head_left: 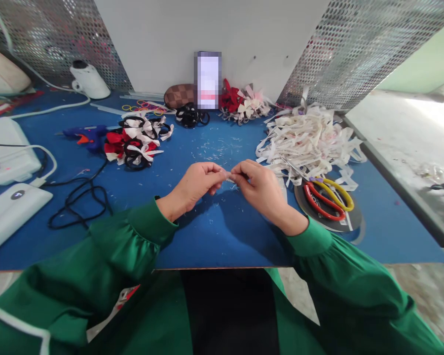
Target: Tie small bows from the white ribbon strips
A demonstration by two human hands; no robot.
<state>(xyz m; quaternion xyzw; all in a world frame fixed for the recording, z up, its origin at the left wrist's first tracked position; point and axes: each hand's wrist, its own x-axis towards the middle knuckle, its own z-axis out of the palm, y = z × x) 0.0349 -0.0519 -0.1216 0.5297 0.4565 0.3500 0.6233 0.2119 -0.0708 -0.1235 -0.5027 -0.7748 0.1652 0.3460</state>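
Note:
Over the middle of the blue table, my left hand [200, 185] and my right hand [259, 187] meet fingertip to fingertip. Both are closed in a pinch on a small, pale, translucent piece [229, 176], which looks like a bit of ribbon and is mostly hidden by the fingers. To the right of my right hand lies a heap of white printed ribbons [307, 140]. Scissors with red and yellow handles [327, 199] rest on a dark round spool, close to my right sleeve.
Finished-looking red, white and black bows [135, 143] lie at the left beside a blue glue gun [91, 135] and its black cord. A phone [208, 81] stands at the back near more bows [244, 103]. White devices [17, 209] sit at far left. The table's front edge [222, 268] runs before me.

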